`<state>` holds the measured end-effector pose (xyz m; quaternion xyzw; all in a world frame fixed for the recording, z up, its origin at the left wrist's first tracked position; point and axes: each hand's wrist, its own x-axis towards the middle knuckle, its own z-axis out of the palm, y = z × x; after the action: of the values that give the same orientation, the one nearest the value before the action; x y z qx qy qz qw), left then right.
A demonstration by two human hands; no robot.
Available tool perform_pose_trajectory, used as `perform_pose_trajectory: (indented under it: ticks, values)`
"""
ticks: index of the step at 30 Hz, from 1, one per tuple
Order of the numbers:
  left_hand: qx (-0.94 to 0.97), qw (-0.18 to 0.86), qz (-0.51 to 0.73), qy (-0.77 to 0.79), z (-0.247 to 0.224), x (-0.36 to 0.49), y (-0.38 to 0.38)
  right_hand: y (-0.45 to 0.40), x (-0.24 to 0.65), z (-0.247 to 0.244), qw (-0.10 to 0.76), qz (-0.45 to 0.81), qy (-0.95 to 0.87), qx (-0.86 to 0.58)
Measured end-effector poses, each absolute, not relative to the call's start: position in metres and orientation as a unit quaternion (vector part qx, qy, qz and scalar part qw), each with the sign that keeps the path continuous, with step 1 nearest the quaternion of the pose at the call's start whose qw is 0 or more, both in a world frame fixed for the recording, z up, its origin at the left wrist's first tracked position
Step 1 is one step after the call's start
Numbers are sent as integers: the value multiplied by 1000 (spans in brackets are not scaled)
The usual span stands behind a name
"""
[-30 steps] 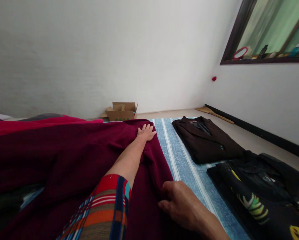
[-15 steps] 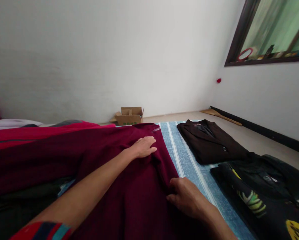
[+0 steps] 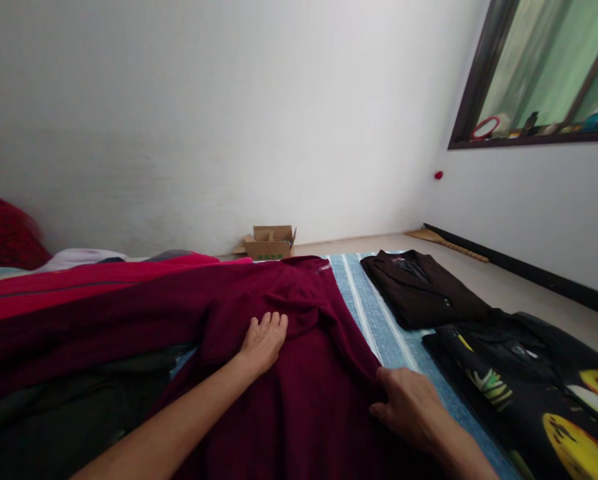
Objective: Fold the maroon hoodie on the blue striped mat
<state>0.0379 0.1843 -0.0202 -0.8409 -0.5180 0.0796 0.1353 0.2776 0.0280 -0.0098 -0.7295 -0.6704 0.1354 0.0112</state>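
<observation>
A maroon long-sleeved top [image 3: 299, 400] lies spread in front of me, one sleeve stretched out to the left. Its far end, by a small pale label, is partly folded and creased. My left hand [image 3: 266, 341] rests flat on the cloth, fingers stretched forward, holding nothing. At the right edge of the top, my right hand [image 3: 409, 403] pinches the fabric between thumb and fingers. The lower part of the top runs out of view at the bottom.
A blue striped sheet [image 3: 361, 300] lies underneath. To the right are a folded dark brown jacket [image 3: 429, 293] and a folded black patterned shirt [image 3: 519, 380]. Pink clothing [image 3: 93, 280] and a dark green garment [image 3: 79, 407] lie left. A cardboard box [image 3: 271, 243] stands by the wall.
My left hand has slid back toward me, away from the labelled end. My right hand still grips the right edge. The view has shifted slightly left and up.
</observation>
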Motion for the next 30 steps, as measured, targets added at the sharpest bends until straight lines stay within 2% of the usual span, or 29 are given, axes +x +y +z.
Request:
perform_pose_trajectory:
  ticks: [6, 11, 14, 18, 23, 30]
  values:
    - [-810, 157, 36, -563, 5, 35, 198, -2, 285, -20, -2, 109, -655, -747]
    - [-786, 229, -57, -572, 69, 43, 239, -4, 263, 9, 16, 100, -637, -764]
    - [-764, 242, -79, -592, 89, 35, 262, 0, 235, 27, 37, 131, -660, -739]
    - [-747, 175, -25, -641, 66, 7, 272, 8, 203, 25, 51, 193, -703, -683]
    - [-752, 132, -3, -645, 29, -13, 261, 17, 192, 4, 69, 194, -702, -681]
    - [-719, 108, -68, -683, 63, 14, 271, 28, 195, 1, 154, 244, -673, -681]
